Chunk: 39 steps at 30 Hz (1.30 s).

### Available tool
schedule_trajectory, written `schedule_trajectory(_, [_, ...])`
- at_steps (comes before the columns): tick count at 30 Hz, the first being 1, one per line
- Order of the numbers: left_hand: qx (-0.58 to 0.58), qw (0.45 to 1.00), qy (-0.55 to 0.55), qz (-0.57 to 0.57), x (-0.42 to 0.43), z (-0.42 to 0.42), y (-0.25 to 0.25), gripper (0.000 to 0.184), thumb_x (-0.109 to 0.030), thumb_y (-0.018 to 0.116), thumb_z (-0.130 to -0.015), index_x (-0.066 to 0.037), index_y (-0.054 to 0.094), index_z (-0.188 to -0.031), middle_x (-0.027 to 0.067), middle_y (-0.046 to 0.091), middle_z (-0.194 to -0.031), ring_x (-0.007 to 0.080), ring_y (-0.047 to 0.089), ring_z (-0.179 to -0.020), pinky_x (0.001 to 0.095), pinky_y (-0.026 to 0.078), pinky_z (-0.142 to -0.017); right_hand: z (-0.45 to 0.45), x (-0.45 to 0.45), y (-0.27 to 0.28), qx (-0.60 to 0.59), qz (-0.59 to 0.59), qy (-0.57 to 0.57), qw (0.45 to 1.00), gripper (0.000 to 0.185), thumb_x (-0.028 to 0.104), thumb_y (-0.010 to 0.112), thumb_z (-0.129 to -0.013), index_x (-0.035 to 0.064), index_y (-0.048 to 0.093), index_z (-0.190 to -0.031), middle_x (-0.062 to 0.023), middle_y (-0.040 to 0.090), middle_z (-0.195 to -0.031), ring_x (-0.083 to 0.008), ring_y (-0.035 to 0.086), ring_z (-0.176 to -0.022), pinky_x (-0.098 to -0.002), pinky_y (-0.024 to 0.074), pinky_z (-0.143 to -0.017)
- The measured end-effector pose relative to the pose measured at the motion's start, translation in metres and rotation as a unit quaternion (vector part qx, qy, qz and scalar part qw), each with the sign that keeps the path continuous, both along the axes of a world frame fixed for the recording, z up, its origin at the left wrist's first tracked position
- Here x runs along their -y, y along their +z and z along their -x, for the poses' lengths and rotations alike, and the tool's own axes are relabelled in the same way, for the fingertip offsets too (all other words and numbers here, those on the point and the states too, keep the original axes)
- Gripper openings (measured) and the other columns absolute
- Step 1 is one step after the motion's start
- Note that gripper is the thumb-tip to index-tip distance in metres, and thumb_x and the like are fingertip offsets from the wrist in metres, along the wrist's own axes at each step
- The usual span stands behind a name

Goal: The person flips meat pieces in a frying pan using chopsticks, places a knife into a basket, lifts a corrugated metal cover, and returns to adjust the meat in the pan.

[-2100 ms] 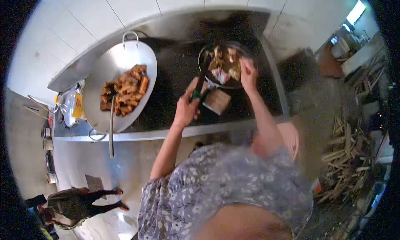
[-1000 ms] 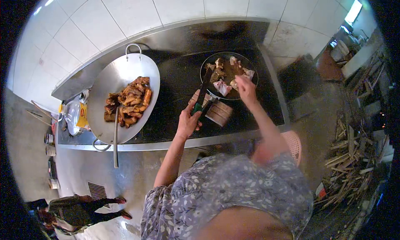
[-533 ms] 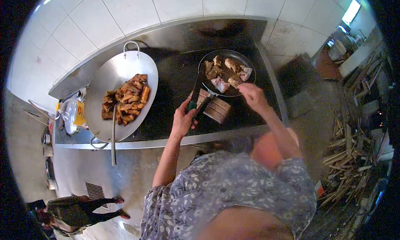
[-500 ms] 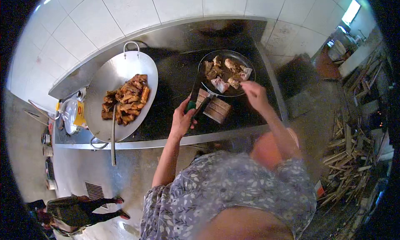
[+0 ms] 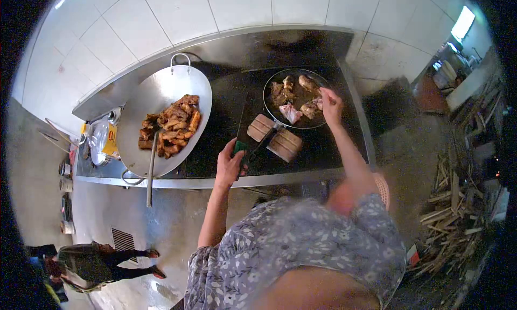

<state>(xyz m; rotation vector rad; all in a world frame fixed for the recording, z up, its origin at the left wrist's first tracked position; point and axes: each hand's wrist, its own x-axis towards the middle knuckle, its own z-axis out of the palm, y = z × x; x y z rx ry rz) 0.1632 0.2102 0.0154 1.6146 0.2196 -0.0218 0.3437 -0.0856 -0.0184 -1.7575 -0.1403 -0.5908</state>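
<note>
My left hand (image 5: 229,162) is closed around the green handle (image 5: 240,147) of a long, thin-bladed utensil, its blade pointing away from me. Just right of that hand is the black handle (image 5: 263,140) of a frying pan (image 5: 291,128). Several browned meat pieces (image 5: 308,84) lie in the pan, along with a paler, pinkish piece (image 5: 291,113). At the pan's right rim my right hand (image 5: 332,106) has its fingers pinched together beside a meat piece (image 5: 311,108). Whatever is between those fingertips is too small to make out.
A large wok (image 5: 134,103) of browned meat (image 5: 172,124) stands left, a long metal utensil handle (image 5: 149,183) over its rim. Wooden blocks (image 5: 284,145) lie under the pan handle. Firewood (image 5: 452,202) is piled right. Another person (image 5: 89,264) stands lower left.
My right hand has shifted to the pan's right rim, fingers still pinched. My left hand, with the green-handled utensil, has moved away from the pan handle. The whole view has shifted slightly.
</note>
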Motion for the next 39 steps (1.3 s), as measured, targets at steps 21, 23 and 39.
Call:
schedule_trajectory(21, [-0.019,1.000,-0.023,-0.005,0.021,-0.007,0.016,0.041,-0.005,0.051,-0.080,-0.005,0.041,-0.120,0.0049,0.054,-0.076,0.0106,0.051,-0.047,0.0224,0.040,-0.036,-0.023,-0.011,-0.012,-0.012,0.011,0.071,0.997,0.022,0.017,0.049,-0.086,0.0010,0.059,-0.098,-0.0046,0.060,-0.092,-0.0099,0.055,-0.082,-0.0242,0.0464,-0.071])
schedule_trajectory(23, [-0.019,1.000,-0.016,0.000,0.017,-0.006,0.012,0.044,-0.004,0.053,-0.079,-0.006,0.041,-0.121,0.0072,0.056,-0.079,0.0130,0.050,-0.046,0.0243,0.040,-0.037,-0.012,-0.005,0.007,-0.036,0.030,0.067,0.997,0.022,0.017,0.049,-0.086,0.0014,0.060,-0.098,-0.0045,0.060,-0.093,-0.0098,0.056,-0.082,-0.0241,0.0463,-0.072])
schedule_trajectory(39, [-0.021,0.999,-0.026,0.013,0.006,-0.007,0.010,0.044,-0.004,0.053,-0.080,-0.003,0.039,-0.121,0.0071,0.056,-0.080,0.0128,0.050,-0.048,0.0243,0.041,-0.039,-0.005,0.012,0.019,0.000,0.040,0.110,0.993,0.018,0.015,0.052,-0.085,0.0029,0.062,-0.092,-0.0005,0.062,-0.083,-0.0060,0.053,-0.068,-0.0192,0.0413,-0.058])
